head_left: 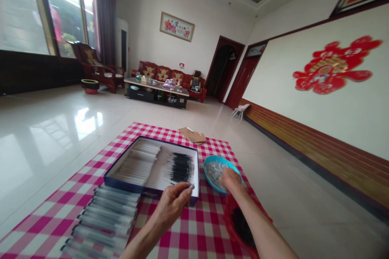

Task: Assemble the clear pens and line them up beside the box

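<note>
– Landmark item?
– 1 shallow box (pixel 160 166): clear tubes (pixel 133 168) in its left part, slim black sticks (pixel 181 168) in its right.
– Hands?
– 2. My left hand (pixel 174 201), at the box's near right corner: thumb and finger pinched on 1 small pale piece (pixel 192 186). My right hand (pixel 230 179), in the blue bowl (pixel 231 164) right of the box, at greyish pieces (pixel 215 171); fingertips hidden, grasp I cannot tell.
– Remainder?
– Black-ended tubes (pixel 106 218), before the box; cardboard (pixel 196 136), beyond it; red container (pixel 229 215), to its right, nearer me.
</note>
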Action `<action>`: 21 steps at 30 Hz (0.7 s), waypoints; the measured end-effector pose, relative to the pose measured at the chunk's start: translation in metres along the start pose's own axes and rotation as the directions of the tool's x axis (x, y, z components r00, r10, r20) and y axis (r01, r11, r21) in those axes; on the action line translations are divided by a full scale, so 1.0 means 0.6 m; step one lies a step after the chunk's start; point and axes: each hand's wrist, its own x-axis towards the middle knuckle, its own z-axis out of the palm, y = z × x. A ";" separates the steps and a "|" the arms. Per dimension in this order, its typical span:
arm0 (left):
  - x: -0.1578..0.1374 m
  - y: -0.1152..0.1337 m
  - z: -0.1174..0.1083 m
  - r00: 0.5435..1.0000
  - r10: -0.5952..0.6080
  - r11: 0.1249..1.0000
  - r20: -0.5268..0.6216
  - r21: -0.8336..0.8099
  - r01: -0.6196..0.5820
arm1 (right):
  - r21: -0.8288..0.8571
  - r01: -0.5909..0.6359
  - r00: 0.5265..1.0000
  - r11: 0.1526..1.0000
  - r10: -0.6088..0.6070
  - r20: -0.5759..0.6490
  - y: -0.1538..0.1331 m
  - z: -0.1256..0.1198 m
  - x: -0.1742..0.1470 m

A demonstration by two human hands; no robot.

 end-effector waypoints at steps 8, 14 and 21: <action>0.002 -0.008 0.002 0.999 0.042 0.999 -0.008 -0.024 -0.042 | 0.738 0.203 0.959 0.643 -0.282 -0.018 -0.054 -0.056 -0.107; -0.001 -0.020 0.006 1.000 0.028 0.999 -0.011 -0.028 -0.028 | 0.986 -0.055 0.975 0.155 -0.205 0.087 -0.076 -0.019 -0.183; -0.008 -0.030 0.010 1.000 -0.009 0.998 0.029 0.056 0.007 | 0.995 -0.101 0.975 0.013 -0.199 0.102 -0.083 0.005 -0.181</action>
